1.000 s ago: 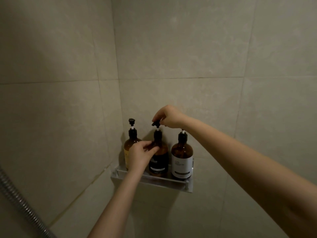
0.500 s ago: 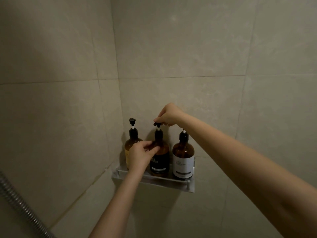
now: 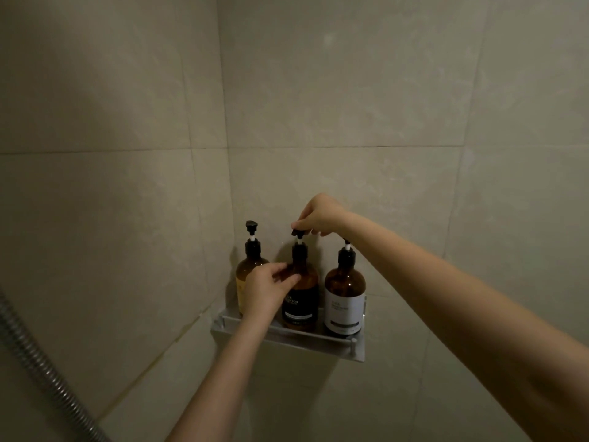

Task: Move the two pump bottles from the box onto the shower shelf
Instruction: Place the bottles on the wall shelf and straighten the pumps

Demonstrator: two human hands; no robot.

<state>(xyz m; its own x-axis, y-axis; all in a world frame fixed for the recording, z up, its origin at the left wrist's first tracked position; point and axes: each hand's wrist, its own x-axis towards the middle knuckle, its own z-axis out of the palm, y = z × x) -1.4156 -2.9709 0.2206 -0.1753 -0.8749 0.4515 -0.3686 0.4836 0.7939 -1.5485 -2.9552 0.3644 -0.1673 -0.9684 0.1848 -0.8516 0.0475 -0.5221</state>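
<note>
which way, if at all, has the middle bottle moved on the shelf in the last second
No. The middle bottle keeps its spot on the shelf, midway between the left bottle and the white-label bottle.

bottles (image 3: 345, 295) on shelf (image 3: 287, 338) (three abreast), corner

Shelf (image 3: 318, 339) full w/ 3 bottles (image 3: 345, 291)

Metal shower shelf (image 3: 331, 344) carries 3 upright pump bottles (image 3: 344, 295).
</note>
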